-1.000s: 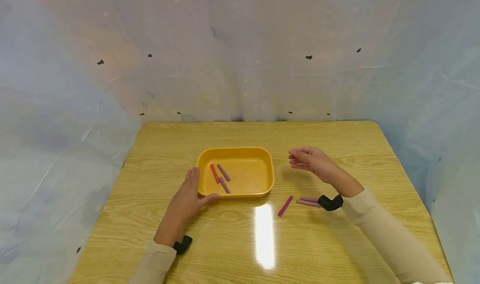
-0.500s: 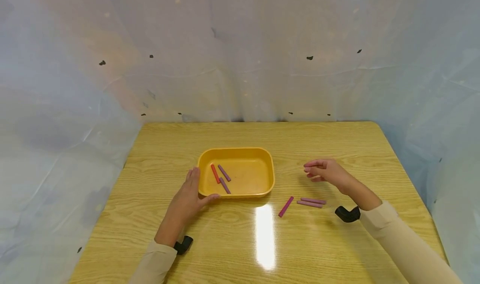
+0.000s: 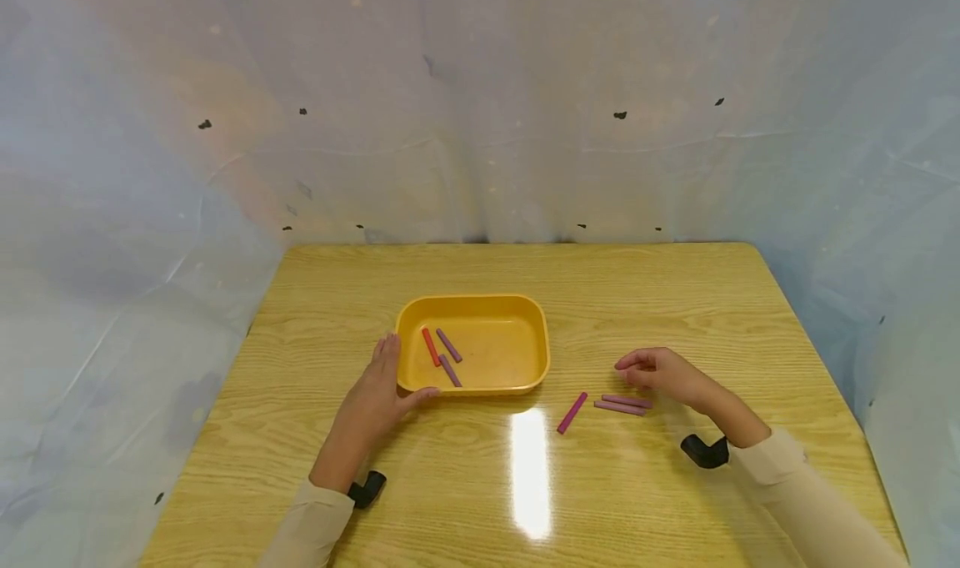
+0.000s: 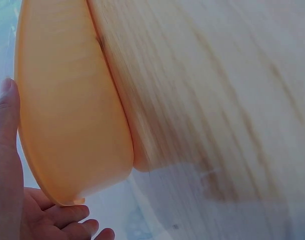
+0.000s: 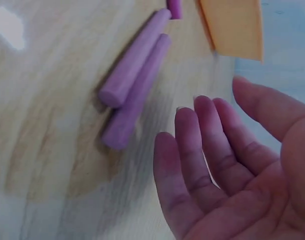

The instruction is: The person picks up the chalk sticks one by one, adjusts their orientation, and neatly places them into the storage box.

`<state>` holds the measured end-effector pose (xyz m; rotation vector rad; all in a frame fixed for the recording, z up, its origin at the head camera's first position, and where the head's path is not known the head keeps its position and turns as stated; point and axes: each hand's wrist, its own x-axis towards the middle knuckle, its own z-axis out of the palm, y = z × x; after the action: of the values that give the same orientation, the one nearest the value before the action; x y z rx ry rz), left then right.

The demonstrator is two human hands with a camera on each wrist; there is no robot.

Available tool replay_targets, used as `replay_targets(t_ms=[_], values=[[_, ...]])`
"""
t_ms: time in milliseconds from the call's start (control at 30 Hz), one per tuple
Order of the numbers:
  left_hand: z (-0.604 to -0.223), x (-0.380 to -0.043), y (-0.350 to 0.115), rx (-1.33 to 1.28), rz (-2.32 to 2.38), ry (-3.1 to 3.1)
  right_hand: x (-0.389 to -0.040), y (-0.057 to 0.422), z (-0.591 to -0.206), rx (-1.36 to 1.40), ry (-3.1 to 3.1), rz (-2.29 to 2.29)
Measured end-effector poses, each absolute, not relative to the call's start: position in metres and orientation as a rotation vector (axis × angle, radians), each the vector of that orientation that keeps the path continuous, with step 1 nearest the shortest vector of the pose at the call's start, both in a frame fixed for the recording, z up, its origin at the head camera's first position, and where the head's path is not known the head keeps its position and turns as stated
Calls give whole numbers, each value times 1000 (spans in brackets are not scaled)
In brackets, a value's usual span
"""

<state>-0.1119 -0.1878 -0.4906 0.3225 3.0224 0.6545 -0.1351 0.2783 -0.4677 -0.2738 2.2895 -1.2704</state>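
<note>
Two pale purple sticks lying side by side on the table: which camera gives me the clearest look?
The right wrist view: both pale purple sticks show large and uncovered beside the right hand. The head view shows them whole but small; the left wrist view doesn't show them.

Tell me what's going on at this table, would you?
A person's left hand holds a yellow tray at its near left corner. Inside lie a red stick and two purple sticks. The right hand, holding nothing, is close to two mauve sticks lying side by side on the table. A magenta stick lies left of that pair.
</note>
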Motion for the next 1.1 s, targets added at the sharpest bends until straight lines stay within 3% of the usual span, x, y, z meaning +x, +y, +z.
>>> replay_targets(t_ms=[467, 1100], values=[[-490, -111, -189, 321, 651, 3020, -125, 272, -478, -561, 2446, -1000], [-490, -112, -188, 340, 650, 3021, -120, 268, -481, -588, 2418, -962]])
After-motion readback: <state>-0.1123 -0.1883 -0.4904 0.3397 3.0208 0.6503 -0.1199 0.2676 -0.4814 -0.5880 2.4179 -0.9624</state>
